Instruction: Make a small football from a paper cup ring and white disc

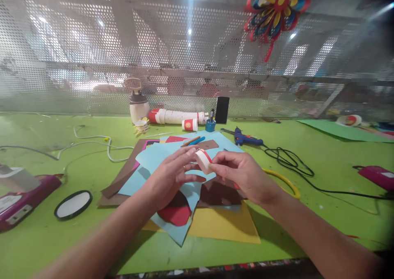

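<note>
A small white cup piece with a red band (203, 161) was held above the coloured paper sheets (163, 151) on the green surface (89, 168). The right hand (248, 175) pinched its edge; the left hand (174, 170) curved beside it, 2 fingers extended, its grip unclear.

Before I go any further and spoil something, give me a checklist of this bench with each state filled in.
1. Right hand has the white piece with a red edge: ok, pinched between thumb and fingers.
2. Left hand touches that piece: cannot tell; its fingers are spread close beside it.
3. Glue gun apart from both hands: ok, it lies farther back on the right.
4. Glue gun cool: cannot tell.
5. Surface under the hands uncluttered: not ok; light blue paper, a yellow sheet and other sheets overlap there.
</note>
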`<control>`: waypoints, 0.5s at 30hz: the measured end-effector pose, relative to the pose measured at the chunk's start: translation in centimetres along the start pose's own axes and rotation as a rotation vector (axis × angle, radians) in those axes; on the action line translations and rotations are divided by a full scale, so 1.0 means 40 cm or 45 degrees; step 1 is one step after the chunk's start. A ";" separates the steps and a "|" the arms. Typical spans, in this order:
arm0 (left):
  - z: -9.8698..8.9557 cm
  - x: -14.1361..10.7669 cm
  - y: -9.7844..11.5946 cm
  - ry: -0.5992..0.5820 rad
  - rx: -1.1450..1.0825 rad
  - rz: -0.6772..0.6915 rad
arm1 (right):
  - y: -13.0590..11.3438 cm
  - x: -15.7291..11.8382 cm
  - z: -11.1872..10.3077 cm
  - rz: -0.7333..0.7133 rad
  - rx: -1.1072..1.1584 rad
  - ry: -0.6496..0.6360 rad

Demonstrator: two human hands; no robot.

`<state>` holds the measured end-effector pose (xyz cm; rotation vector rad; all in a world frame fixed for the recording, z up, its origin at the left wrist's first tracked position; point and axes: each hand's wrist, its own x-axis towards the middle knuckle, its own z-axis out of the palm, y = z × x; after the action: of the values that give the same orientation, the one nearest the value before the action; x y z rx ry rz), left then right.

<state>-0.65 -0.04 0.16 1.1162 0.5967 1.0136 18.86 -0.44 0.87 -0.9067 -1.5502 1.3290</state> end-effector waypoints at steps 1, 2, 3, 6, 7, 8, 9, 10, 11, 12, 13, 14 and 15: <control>0.000 -0.001 0.001 -0.020 0.053 0.029 | 0.004 0.001 -0.001 0.001 0.020 0.006; 0.000 0.000 -0.001 -0.036 0.111 0.049 | 0.007 0.001 -0.001 0.001 0.027 0.012; 0.000 0.001 -0.004 -0.044 0.166 0.060 | 0.009 0.000 0.000 0.000 0.023 0.019; 0.004 0.006 -0.015 -0.028 0.257 0.089 | 0.009 -0.006 0.004 0.009 0.003 0.028; 0.005 0.007 -0.017 -0.012 0.266 0.105 | 0.008 -0.008 0.005 0.014 -0.005 0.023; 0.006 0.008 -0.018 0.006 0.276 0.124 | 0.008 -0.009 0.004 0.015 -0.014 0.015; 0.006 0.008 -0.018 0.021 0.287 0.143 | 0.007 -0.010 0.003 0.007 -0.023 0.008; 0.005 0.009 -0.018 0.029 0.298 0.160 | 0.007 -0.009 0.001 -0.006 -0.029 0.001; 0.003 0.009 -0.018 0.028 0.307 0.177 | 0.008 -0.008 -0.002 -0.022 -0.034 -0.001; 0.001 0.010 -0.019 0.014 0.313 0.198 | 0.009 -0.007 -0.005 -0.036 -0.036 -0.001; -0.002 0.011 -0.021 -0.011 0.316 0.223 | 0.010 -0.005 -0.008 -0.048 -0.035 0.004; -0.004 0.012 -0.024 -0.041 0.320 0.255 | 0.011 -0.003 -0.010 -0.058 -0.033 0.011; -0.006 0.013 -0.027 -0.069 0.329 0.286 | 0.013 -0.002 -0.012 -0.063 -0.031 0.017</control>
<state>-0.23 0.46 -0.91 1.4594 0.5785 1.1160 19.31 -0.27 0.37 -0.8853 -1.5719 1.2691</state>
